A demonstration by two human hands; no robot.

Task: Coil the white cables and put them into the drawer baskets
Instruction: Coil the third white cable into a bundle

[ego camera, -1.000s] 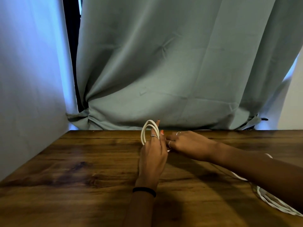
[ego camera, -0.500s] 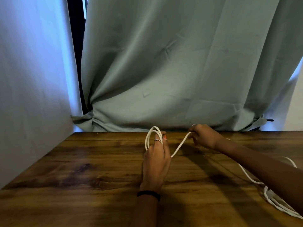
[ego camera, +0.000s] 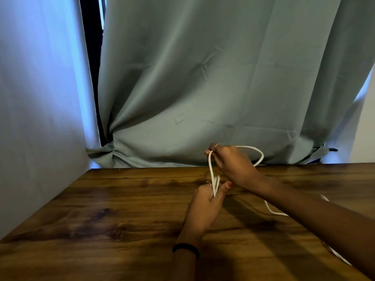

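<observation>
1. Grey-green curtain (ego camera: 203, 78) hangs behind a dark wooden table (ego camera: 121, 209), with a pale wall on the left; no drawer or basket is in sight from this view.
2. Left hand (ego camera: 205, 207) is raised just over the table with its wrist low, a black band (ego camera: 185, 249) on the wrist. Its grip pinches the gathered loops of the white cable (ego camera: 212, 171) between thumb and fingers, and only a short stretch of those loops pokes out above.
3. Right hand (ego camera: 233, 163) sits higher and further back, fingers curled round the cable, carrying a fresh loop that arcs out to the right against the curtain.
4. From there the cable drops behind the right forearm, trails across the table and runs off toward the near right corner.
5. Risk one, as I read it: the left pinch looks narrow, so a tug from the right hand could pull the loops out and spill the coil.
6. Risk two: the slack is partly hidden under the forearm, and it could snag there or kink as it is drawn in.
7. Risk three: the new loop looks larger than the held ones, so the coil may end up uneven.
</observation>
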